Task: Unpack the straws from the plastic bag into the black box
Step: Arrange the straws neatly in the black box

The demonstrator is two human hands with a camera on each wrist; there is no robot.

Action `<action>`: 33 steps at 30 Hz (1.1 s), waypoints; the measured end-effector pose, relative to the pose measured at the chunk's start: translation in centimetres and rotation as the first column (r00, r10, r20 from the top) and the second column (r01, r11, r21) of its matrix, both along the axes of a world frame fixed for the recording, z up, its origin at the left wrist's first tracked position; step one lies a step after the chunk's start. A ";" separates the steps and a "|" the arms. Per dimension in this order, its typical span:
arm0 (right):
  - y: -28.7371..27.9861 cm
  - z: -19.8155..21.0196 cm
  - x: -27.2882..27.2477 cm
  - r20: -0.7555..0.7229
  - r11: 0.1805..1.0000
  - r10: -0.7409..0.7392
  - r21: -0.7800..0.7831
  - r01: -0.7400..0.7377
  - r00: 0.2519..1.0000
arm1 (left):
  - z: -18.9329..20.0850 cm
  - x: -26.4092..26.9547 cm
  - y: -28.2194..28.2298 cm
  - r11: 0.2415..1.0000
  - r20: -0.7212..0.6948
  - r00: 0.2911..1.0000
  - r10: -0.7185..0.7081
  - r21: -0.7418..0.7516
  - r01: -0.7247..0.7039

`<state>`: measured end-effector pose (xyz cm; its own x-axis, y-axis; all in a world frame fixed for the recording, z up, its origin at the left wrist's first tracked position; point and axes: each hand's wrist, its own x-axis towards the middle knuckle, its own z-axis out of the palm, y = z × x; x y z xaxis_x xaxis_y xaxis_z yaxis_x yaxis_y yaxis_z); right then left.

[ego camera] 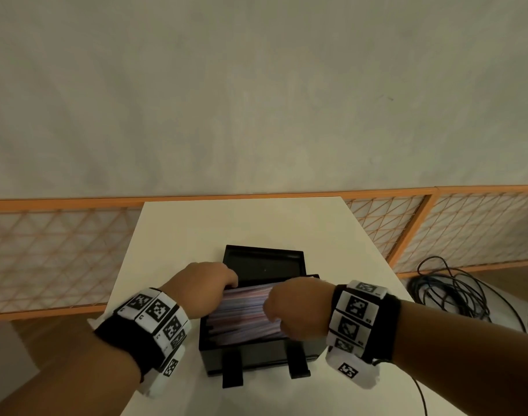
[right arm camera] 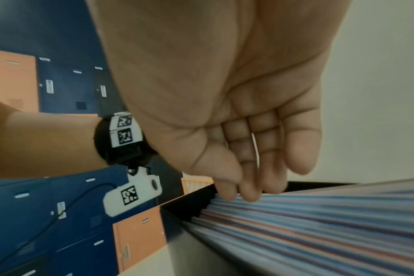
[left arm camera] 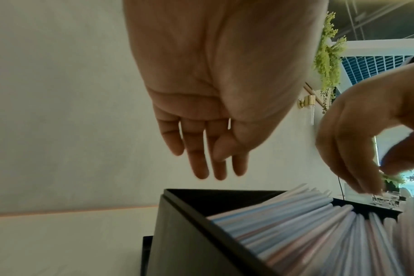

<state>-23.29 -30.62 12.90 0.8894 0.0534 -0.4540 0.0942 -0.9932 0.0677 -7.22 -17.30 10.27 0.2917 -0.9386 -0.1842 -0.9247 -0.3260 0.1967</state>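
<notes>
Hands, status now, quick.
Left hand: open, holding nothing, above the box.
Right hand: open, fingers touching the straws.

An office-like staff room: blue and orange metal lockers (right arm camera: 66, 214), an orange-framed lattice partition (ego camera: 467, 229), hanging green artificial foliage (left arm camera: 329, 56).

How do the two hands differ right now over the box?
The right hand has its fingertips touching the straws; the left hand hovers above the black box, touching nothing visible. The left is at the box's left side, the right at its right. Both have straight fingers and grip nothing.
</notes>
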 end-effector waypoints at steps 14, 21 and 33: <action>2.9 -3.6 1.6 -0.270 0.996 -0.024 -0.093 -0.001 0.963 | -0.3 -1.6 -2.0 0.942 0.184 0.943 -0.278 0.245 0.230; 2.7 -4.8 1.5 -0.318 0.991 0.005 -0.122 -0.047 0.948 | -0.5 -2.0 -2.0 0.931 0.250 0.924 -0.288 0.298 0.210; 2.0 -4.5 1.1 -0.187 0.989 -0.142 -0.056 0.134 0.972 | -0.9 -1.8 -1.8 0.921 0.309 0.897 -0.315 0.329 0.210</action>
<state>-22.14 -28.60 8.42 0.7842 -0.0872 -0.6143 -0.0284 -0.9941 0.1049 -9.04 -19.15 9.35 0.1358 -0.9137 -0.3831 -0.9747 -0.0538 -0.2171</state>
